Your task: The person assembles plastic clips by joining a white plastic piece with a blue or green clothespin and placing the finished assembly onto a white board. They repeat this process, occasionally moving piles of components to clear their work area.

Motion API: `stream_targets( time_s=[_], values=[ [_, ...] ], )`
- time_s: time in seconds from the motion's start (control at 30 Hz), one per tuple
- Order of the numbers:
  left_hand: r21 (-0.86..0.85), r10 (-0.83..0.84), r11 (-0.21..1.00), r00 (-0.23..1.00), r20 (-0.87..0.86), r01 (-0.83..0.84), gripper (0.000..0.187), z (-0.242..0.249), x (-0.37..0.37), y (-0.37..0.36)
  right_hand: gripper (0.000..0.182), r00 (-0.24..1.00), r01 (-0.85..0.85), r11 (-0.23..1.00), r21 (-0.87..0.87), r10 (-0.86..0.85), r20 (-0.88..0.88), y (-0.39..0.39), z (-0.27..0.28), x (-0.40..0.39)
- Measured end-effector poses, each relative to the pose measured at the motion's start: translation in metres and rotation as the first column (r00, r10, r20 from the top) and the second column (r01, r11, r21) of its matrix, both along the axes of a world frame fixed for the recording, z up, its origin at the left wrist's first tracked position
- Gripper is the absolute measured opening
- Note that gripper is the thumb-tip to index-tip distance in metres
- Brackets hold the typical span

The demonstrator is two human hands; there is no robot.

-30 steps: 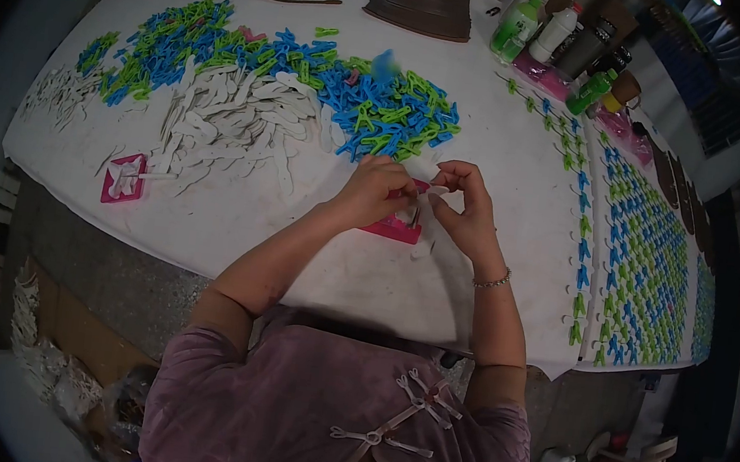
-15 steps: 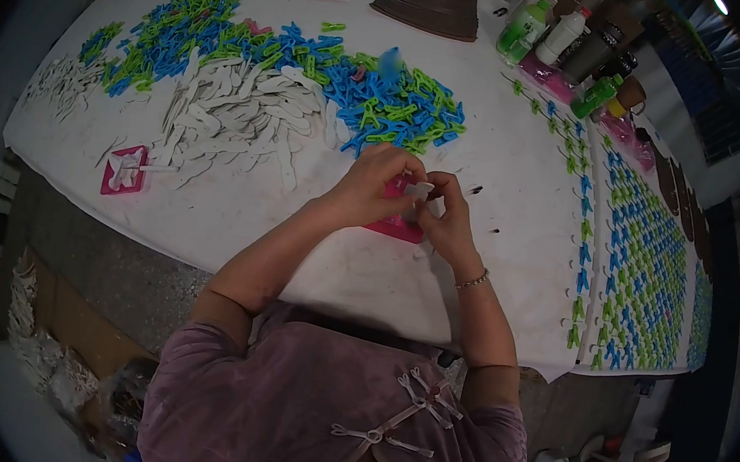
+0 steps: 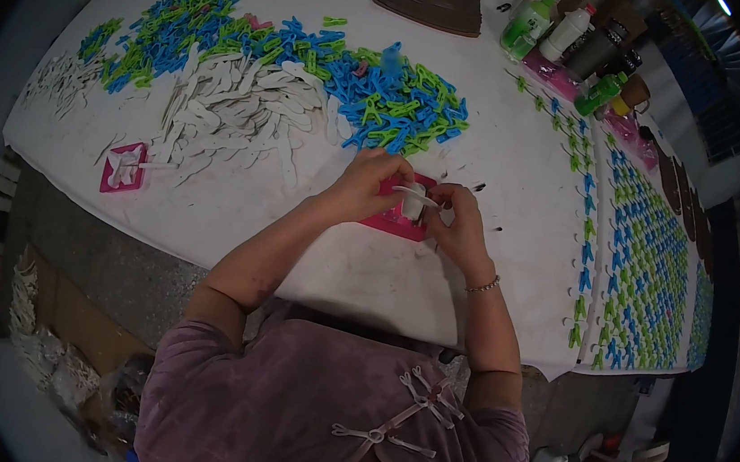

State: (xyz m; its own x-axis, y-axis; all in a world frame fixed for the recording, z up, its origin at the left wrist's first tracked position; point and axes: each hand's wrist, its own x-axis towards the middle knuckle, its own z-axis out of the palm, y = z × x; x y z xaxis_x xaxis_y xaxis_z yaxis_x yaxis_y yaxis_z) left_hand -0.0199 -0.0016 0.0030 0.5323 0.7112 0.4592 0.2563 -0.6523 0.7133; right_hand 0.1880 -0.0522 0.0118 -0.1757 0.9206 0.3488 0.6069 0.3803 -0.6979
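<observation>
White strip (image 3: pixel 419 197) is held above the pink tray (image 3: pixel 392 228). Around that tray the cloth-covered table (image 3: pixel 365 276) is spread, its near edge set well apart. To the tray's right, many rows of blue and green clips (image 3: pixel 646 260) are laid out; on its far side a clip heap (image 3: pixel 401 108) is left loose, and to its left a pile of white strips (image 3: pixel 239 100) is left unarranged. Bare cloth is offered nearward and toward the rows, but farward room is limited by the heap. Narrow finger pinches are formed by the left hand (image 3: pixel 367 186) and right hand (image 3: pixel 462 230) at the strip's ends; exact contact cannot be told.
</observation>
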Motion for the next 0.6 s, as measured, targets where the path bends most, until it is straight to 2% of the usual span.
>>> stream_targets(
  time_s=[0.4,0.6],
  values=[
    [-0.025,0.023,0.999,1.0,0.019,-0.023,0.022,-0.007,0.01,0.001,0.023,0.997,-0.018,0.999,0.043,0.014,0.074,-0.002,0.002,0.01],
    [-0.019,-0.035,0.999,0.998,-0.044,0.034,0.022,-0.001,0.017,0.003,0.027,0.974,0.025,0.993,0.114,-0.05,0.223,-0.006,0.017,0.018]
  ],
)
